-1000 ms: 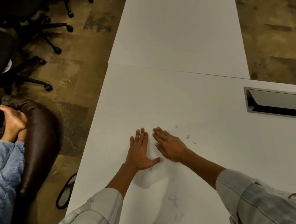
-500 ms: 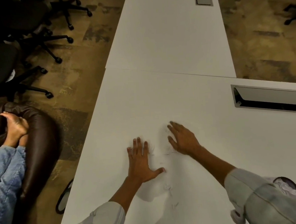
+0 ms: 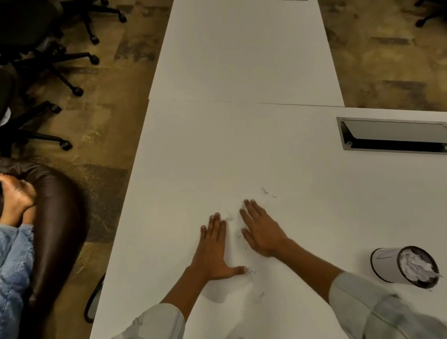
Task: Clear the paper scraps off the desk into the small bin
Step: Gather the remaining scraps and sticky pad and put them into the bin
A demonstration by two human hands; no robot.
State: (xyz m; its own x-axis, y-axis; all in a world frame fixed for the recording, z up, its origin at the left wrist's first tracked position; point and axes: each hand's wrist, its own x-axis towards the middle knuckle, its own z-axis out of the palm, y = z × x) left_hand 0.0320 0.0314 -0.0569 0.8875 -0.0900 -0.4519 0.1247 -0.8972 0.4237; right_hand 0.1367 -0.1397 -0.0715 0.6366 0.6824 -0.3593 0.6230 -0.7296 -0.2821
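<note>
Left hand (image 3: 213, 250) and right hand (image 3: 263, 232) lie flat and open on the desk (image 3: 268, 154), grasping nothing, paper scraps (image 3: 247, 240) between them (tiny, pale); a careless sweep could scatter bits away from the small bin (image 3: 385, 264) standing near the right forearm.

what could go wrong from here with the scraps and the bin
1. The scraps between the left hand and right hand are tiny; flat palms may slide over them and leave bits behind.
2. A few scraps beyond the right fingertips lie outside both hands and could be missed.
3. The bin looks tipped and full of paper, close to the right sleeve; a nudge might spill it.
</note>
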